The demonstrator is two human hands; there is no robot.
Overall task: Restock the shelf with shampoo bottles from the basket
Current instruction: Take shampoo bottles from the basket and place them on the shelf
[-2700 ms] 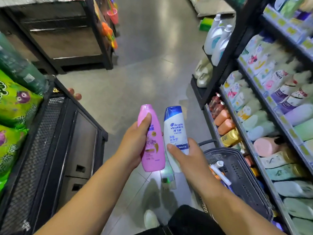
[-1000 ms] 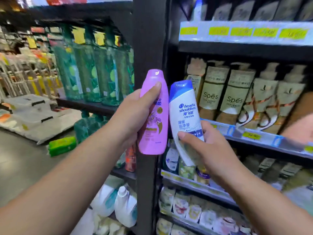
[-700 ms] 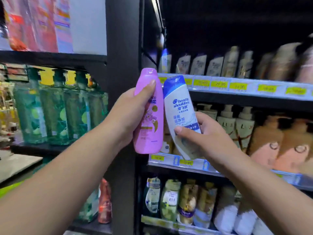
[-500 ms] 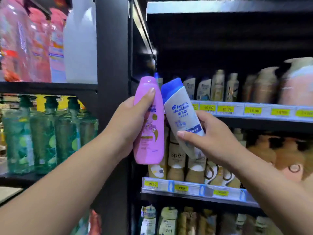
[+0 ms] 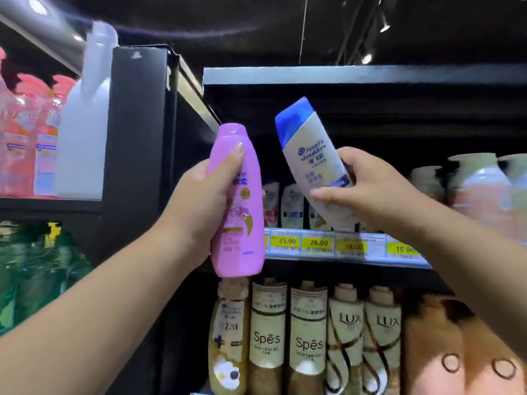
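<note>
My left hand (image 5: 196, 206) grips a pink shampoo bottle (image 5: 239, 223), held upright in front of the shelf's left post. My right hand (image 5: 368, 186) grips a white Head & Shoulders bottle (image 5: 310, 158) with a blue cap, tilted to the left and raised over the front edge of the upper shelf (image 5: 342, 248). Small shampoo bottles (image 5: 291, 206) stand at the back of that shelf, behind the tilted bottle. The basket is out of view.
Yellow price tags (image 5: 316, 243) line the shelf edge. Below stand Spes bottles (image 5: 309, 337) and Lux bottles (image 5: 346, 343). Large pale and pink bottles (image 5: 482, 192) fill the shelf's right side. A black post (image 5: 134, 155) separates a left bay holding pink bottles (image 5: 25, 143) and a white jug (image 5: 82, 132).
Both hands rose with their bottles from the aisle to the upper shelf. The white bottle has moved away from the pink one, up and right, and tilted further.
</note>
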